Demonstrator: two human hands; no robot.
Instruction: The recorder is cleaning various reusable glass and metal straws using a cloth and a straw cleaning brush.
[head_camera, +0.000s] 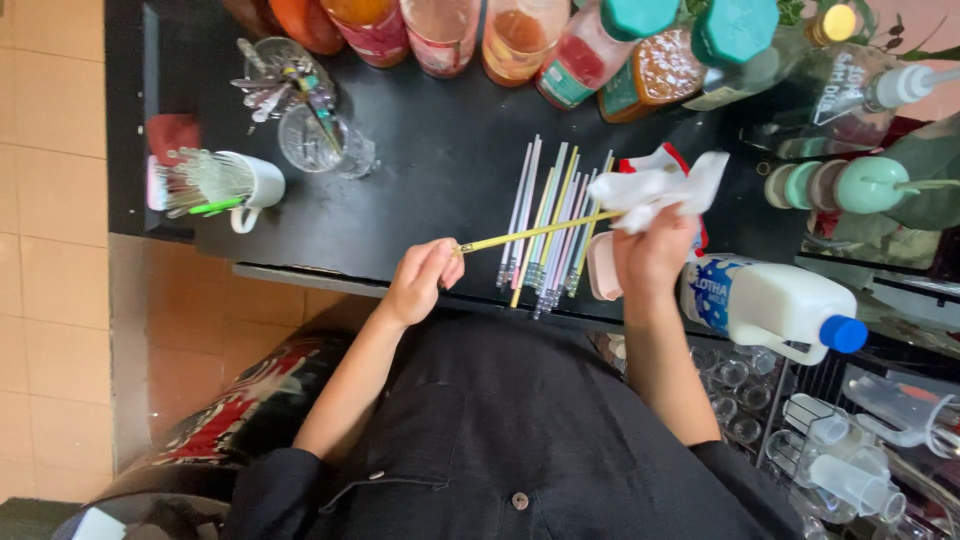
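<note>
Your left hand (420, 280) pinches yellow straw (530, 233) end, wrist bent | your right hand (655, 250), at 3 o'clock, clutches white cloth (665, 185) around it

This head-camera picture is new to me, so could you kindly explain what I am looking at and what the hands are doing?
The picture comes from a camera worn on a person's head, looking straight down, so the dark shirt at the bottom is the person's own body and the two bare arms reach away from it. There is no machine here.

The left hand pinches one end of a yellow straw. The right hand grips a white cloth closed around the straw's other end.

Both are over a black counter. On it, under the yellow straw, lies a row of pastel straws. To the left a white mug holds more straws, beside a glass. Bottles of coloured liquid line the far edge, and a white jug with a blue cap lies to the right.
</note>
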